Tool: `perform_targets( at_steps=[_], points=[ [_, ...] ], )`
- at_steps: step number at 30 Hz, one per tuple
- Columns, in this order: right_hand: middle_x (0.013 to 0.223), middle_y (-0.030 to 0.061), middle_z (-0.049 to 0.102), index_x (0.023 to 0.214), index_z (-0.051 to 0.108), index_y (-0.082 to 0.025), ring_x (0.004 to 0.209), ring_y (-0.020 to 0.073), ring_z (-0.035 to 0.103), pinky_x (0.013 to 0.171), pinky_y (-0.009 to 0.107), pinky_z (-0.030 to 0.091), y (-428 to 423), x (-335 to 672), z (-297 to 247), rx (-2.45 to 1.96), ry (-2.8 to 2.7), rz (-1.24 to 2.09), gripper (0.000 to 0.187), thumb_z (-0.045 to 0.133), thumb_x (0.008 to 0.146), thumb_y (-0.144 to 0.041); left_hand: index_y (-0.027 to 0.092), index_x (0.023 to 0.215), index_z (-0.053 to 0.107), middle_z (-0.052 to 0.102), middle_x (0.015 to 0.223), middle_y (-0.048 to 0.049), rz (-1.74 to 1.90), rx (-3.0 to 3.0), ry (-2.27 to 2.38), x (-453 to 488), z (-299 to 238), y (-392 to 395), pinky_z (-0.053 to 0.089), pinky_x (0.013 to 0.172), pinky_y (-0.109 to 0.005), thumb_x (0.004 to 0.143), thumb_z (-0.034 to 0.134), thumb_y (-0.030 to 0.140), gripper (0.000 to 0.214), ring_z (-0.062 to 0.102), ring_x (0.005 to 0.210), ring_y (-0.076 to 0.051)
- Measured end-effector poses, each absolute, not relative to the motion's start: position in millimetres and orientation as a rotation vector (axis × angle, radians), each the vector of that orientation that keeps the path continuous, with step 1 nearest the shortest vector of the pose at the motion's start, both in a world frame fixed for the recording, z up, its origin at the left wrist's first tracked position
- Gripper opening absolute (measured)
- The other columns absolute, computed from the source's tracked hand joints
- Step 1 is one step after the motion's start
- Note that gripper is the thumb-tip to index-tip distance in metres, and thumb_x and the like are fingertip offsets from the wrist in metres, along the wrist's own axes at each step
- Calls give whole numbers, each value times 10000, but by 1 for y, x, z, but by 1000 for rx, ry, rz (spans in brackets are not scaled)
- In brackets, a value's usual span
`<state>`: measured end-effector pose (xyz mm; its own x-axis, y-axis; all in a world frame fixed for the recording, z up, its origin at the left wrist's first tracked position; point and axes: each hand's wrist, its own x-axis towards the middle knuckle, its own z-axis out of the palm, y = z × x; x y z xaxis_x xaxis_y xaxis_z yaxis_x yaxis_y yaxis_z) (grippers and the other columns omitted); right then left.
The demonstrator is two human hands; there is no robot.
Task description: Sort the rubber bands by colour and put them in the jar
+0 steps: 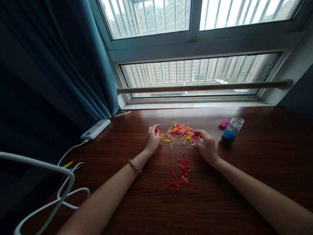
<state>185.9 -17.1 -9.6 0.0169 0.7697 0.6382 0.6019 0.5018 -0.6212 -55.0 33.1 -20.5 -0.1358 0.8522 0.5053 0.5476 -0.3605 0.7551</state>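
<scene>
A heap of small rubber bands (178,133) in yellow, pink and red lies on the dark wooden table (256,169) near the window. My left hand (152,138) rests at the heap's left edge, fingers pinched on what looks like a small red band. My right hand (206,146) sits at the heap's right edge, fingers curled and pinched on a band I can barely make out. Nearer to me, between my forearms, lies a separate group of red bands (179,174).
A glass jar (232,130) holding blue bands stands to the right of the heap, with its pink lid (224,122) beside it. A white power bank (95,129) with white cables (61,182) lies at the left. Teal curtain (73,65) hangs left; window behind.
</scene>
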Motion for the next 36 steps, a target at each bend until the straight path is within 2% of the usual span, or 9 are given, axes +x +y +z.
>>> perform_targets(
  at_steps=[4, 11, 15, 19, 23, 27, 29, 32, 36],
  points=[
    [804, 44, 596, 853, 580, -178, 777, 186, 555, 717, 317, 431, -19, 185, -7, -1184, -1654, 179, 94, 510, 791, -191, 161, 858, 580, 522, 855, -45, 1491, 1812, 1581, -55, -21, 35, 436, 706, -263, 795, 447, 145, 148, 527, 781, -139],
    [844, 48, 546, 870, 548, -172, 553, 120, 575, 505, 254, 477, -20, 183, -9, -1131, -1532, 483, 138, 438, 837, -249, 167, 798, 591, 596, 819, -31, 1434, 1874, 1563, -55, -19, 32, 429, 708, -262, 767, 519, 220, 95, 561, 788, -146],
    [876, 61, 537, 889, 541, -169, 501, 103, 561, 442, 236, 465, -20, 182, -9, -1098, -1523, 558, 165, 431, 844, -284, 166, 778, 599, 620, 789, -27, 1388, 1935, 1529, -52, -12, 25, 430, 717, -271, 756, 551, 304, 148, 569, 764, -149],
    [829, 54, 557, 899, 545, -170, 533, 112, 562, 486, 242, 465, -21, 182, -8, -1108, -1559, 515, 167, 440, 843, -287, 176, 733, 614, 620, 760, -42, 1303, 2155, 1335, -41, 1, 6, 433, 707, -283, 773, 538, 338, 184, 559, 737, -155],
    [813, 49, 566, 891, 560, -176, 620, 136, 568, 556, 256, 462, -20, 183, -8, -1141, -1591, 436, 144, 462, 830, -263, 193, 662, 632, 610, 746, -54, 985, 2533, 921, -27, 13, -21, 412, 766, -304, 797, 506, 298, 213, 532, 761, -163],
    [808, 42, 545, 870, 553, -179, 573, 116, 534, 540, 247, 441, -22, 181, -5, -1136, -1618, 407, 133, 444, 839, -249, 209, 727, 655, 614, 768, -56, 753, 2720, 786, -23, 14, -28, 382, 814, -319, 836, 428, 281, 262, 517, 804, -171],
    [811, 43, 538, 857, 548, -180, 570, 109, 523, 538, 241, 434, -28, 178, -3, -1088, -1675, 376, 130, 431, 844, -235, 203, 800, 652, 620, 816, -62, 842, 2727, 964, -27, 10, -21, 365, 840, -335, 855, 386, 270, 279, 514, 853, -181],
    [819, 52, 548, 863, 557, -187, 671, 124, 541, 596, 236, 438, -44, 171, 2, -887, -1945, 298, 148, 411, 843, -194, 201, 924, 626, 623, 958, -65, 970, 2681, 1261, -33, 3, -5, 314, 904, -368, 854, 398, 258, 245, 484, 990, -203],
    [830, 48, 586, 906, 582, -210, 636, 111, 534, 547, 219, 405, -65, 165, 6, -552, -2463, 159, 201, 394, 836, -197, 240, 1028, 588, 595, 1106, -45, 872, 2670, 1387, -36, -7, 8, 215, 966, -433, 853, 412, 245, 248, 402, 1141, -224]
  ],
)
